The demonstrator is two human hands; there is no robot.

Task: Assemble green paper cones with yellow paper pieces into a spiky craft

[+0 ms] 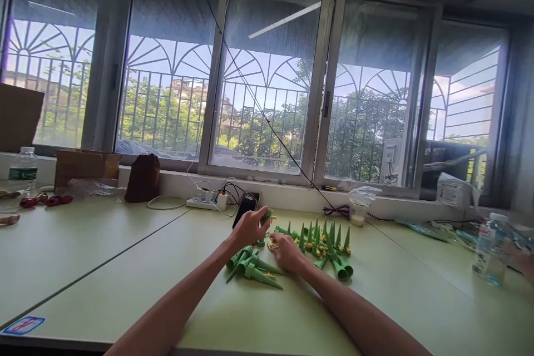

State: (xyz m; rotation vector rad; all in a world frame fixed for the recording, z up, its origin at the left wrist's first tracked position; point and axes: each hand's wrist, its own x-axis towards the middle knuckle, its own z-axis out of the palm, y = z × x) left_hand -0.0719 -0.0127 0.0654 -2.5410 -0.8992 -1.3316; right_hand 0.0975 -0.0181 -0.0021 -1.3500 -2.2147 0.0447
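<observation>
My left hand [249, 228] is raised above the table, its fingers closed round a green plastic spike [268, 214] with a small yellow stub at its side; most of the spike is hidden. Lower and to the right, my right hand [287, 253] has its fingers pinched at small yellow plastic pieces [271, 243]. Under my left wrist lies a loose heap of green cone-shaped spikes [250, 267]. Beyond and right of my right hand, several green spikes with yellow fittings [317, 236] stand point up, and a few others [340, 268] lie on their sides.
Along the window sill are a power strip [204, 203], a black box-shaped item [245, 208], a dark pouch [142, 178] and a cardboard box [85, 169]. A water bottle [491, 250] stands at right, near another person's blurred hand [523, 258]. Another bottle [24, 169] is far left.
</observation>
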